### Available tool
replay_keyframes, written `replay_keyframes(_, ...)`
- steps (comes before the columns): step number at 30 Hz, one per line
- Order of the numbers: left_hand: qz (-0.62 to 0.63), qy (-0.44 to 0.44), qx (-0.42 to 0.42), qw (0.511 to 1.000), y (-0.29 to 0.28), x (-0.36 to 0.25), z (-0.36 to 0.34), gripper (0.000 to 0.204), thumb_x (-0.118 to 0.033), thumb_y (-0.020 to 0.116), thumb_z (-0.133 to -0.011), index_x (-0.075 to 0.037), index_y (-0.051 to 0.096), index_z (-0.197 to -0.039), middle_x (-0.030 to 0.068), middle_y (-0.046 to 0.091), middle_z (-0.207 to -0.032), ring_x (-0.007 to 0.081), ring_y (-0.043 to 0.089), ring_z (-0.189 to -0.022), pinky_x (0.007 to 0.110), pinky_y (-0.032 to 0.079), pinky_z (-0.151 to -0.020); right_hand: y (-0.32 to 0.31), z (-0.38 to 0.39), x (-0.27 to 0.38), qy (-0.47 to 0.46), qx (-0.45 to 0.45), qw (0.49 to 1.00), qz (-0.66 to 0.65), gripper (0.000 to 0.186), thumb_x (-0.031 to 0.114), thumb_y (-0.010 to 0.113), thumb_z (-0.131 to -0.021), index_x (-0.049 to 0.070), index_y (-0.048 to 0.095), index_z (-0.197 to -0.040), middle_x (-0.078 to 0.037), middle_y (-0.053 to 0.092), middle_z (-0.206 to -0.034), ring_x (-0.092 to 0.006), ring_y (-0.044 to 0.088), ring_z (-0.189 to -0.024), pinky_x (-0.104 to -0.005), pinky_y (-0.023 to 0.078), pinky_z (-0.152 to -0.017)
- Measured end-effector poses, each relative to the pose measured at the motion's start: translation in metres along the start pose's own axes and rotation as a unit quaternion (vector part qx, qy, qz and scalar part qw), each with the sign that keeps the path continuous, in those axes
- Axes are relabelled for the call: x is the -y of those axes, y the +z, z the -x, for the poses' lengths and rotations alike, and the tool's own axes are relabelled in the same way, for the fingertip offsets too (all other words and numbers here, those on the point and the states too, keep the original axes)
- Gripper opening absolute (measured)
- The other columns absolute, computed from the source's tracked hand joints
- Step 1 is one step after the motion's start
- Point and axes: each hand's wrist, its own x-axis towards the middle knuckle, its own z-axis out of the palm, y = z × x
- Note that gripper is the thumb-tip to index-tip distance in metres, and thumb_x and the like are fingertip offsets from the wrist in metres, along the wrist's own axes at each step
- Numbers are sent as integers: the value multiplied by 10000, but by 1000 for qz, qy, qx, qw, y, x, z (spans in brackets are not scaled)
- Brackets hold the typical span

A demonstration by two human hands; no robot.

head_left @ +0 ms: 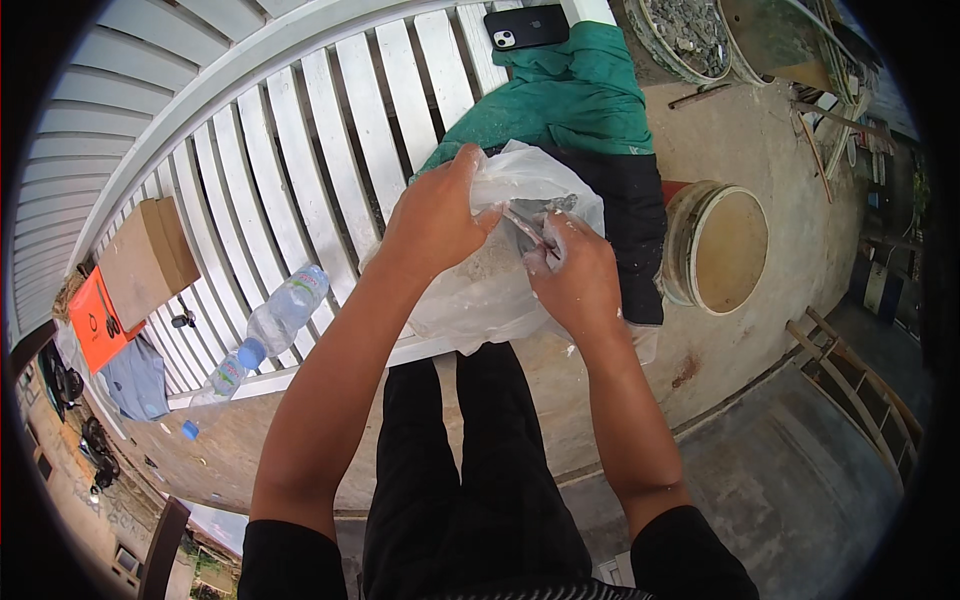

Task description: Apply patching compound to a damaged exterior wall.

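Plastic bag (462, 290), translucent, sits at the near edge of a white slatted surface (330, 140), against green-and-black clothing (570, 100). The left hand (440, 215) pinches its rim; the right hand (578, 272), smeared pale, grips a slim item (524, 225), too unclear to identify, at the mouth. Good handling likely means a steady left-hand hold to keep the mouth wide, with the right hand working low so anything loose falls inside.
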Motion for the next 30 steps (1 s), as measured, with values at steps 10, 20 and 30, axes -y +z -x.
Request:
replay_keyframes(10, -110, -44, -46, 992, -7, -4, -5, 294, -77, 639, -752, -56, 617, -1045, 174, 668, -822, 344, 658, -786, 446, 521, -708, 9, 6, -19, 14, -8, 999, 32, 230, 26, 643, -657, -26, 605, -878, -200, 605, -826, -384, 604, -738, -387, 496, -652)
replay_keyframes(20, -85, -38, -146, 985, -27, -6, 12, 345, -64, 661, -716, -69, 602, -1056, 155, 669, -817, 335, 654, -753, 429, 517, -690, 14, -1, 0, -19, -29, 999, -4, 210, 22, 632, -665, -18, 592, -866, -173, 591, -824, -368, 600, -749, -390, 500, -664)
replay_keyframes(30, -152, 19, -83, 985, -14, 37, 3, 478, -63, 707, -729, -49, 511, -1165, 163, 613, -1013, 337, 613, -947, 431, 505, -811, 41, -7, -5, 98, -55, 994, 11, 149, 38, 637, -703, -20, 507, -746, -171, 544, -695, -334, 567, -629, -387, 462, -607)
